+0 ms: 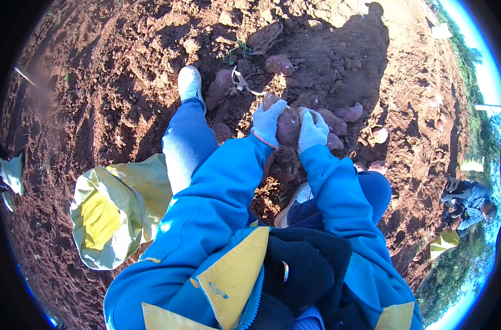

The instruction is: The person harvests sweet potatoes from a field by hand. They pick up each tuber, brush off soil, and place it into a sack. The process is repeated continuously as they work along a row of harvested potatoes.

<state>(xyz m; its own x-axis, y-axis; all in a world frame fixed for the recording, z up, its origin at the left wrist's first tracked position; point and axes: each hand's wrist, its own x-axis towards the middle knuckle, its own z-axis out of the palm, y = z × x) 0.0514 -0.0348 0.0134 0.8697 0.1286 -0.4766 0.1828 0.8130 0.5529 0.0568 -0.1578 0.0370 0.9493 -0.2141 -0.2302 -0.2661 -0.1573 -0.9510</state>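
Observation:
My left hand, in a white knitted glove, grips a soil-covered sweet potato from the left. On its other side, my right hand, gloved alike, has curled fingers against the same tuber. Another brownish tuber shows at the left fingertips; whether it joins the held one is hidden. Close to my right hand lie more reddish sweet potatoes, one with a tapered end. Beneath my wrists sits a dirt-caked clump.
A yellow-lined woven sack stands open at my left. Sweet potatoes lie by my shoe, another farther ahead. A dry stem crosses the loose red soil. People are far right, near a yellow sack.

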